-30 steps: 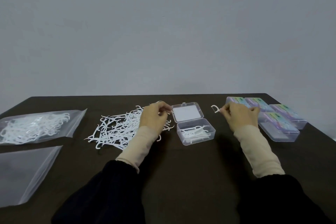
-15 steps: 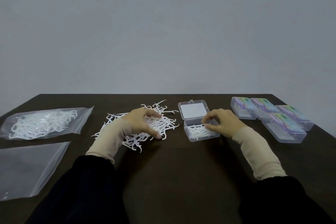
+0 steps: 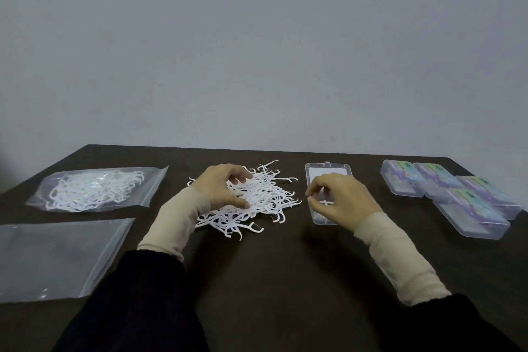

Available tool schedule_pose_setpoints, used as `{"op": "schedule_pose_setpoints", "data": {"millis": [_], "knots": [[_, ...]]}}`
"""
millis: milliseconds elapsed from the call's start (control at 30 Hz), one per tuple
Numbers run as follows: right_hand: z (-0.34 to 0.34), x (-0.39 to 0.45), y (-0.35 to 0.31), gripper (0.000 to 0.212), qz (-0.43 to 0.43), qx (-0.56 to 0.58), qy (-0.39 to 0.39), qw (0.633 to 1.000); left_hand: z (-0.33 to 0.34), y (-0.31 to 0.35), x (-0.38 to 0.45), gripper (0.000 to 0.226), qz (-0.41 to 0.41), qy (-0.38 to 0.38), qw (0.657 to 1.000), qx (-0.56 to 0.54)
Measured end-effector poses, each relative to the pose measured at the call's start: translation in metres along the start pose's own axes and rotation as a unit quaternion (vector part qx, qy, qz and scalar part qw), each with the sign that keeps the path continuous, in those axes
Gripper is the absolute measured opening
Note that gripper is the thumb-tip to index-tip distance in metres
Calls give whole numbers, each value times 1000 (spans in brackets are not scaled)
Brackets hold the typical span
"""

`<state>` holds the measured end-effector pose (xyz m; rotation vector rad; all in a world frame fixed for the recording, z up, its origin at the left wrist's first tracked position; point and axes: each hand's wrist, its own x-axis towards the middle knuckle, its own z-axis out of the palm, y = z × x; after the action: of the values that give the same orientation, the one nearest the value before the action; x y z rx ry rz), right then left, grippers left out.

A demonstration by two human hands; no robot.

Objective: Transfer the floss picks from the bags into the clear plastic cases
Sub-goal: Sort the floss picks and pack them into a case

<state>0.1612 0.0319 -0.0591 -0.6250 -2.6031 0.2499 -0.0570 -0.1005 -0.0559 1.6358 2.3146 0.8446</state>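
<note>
Fingers of left hand (image 3: 223,187) curled loosely down onto loose pile of white floss picks (image 3: 257,200) at table (image 3: 271,280) centre, thumb low against its near edge, nothing visibly pinched. Right hand (image 3: 341,200) poised over open clear case (image 3: 327,177), fingertips bent together, apparently pinching one floss pick (image 3: 325,203) above the tray. Full bag (image 3: 94,188) far left, flat empty bag (image 3: 57,257) nearer. Four closed cases (image 3: 451,194) at right, coloured labels too blurred to read.
</note>
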Motion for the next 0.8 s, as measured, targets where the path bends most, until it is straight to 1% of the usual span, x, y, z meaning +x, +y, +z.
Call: {"op": "schedule_pose_setpoints", "data": {"millis": [100,167,367,433,500,600,667,800], "knots": [[14,7,-22,17,-53,21,-29,998,-8,-7,-10,48,-38,-9,999,27],[24,13,-35,25,-78,2,-63,995,-13,-11,-17,51,-60,-29,997,42],[33,39,-58,50,-105,-76,-143,981,-24,-12,-26,72,-110,-148,981,66],[35,49,-60,56,-101,-101,-179,973,-23,-11,-26,76,-111,-171,976,74],[37,56,-60,53,-94,-112,-197,969,-23,-10,-25,74,-104,-165,977,82],[42,63,-61,41,-103,-119,-191,969,-25,-14,-23,62,-93,-130,984,83],[42,65,-60,35,-112,-131,-175,969,-25,-17,-23,53,-90,-112,987,69],[43,64,-56,27,-140,-166,-120,969,-22,-16,-21,38,-76,-79,992,60]]}}
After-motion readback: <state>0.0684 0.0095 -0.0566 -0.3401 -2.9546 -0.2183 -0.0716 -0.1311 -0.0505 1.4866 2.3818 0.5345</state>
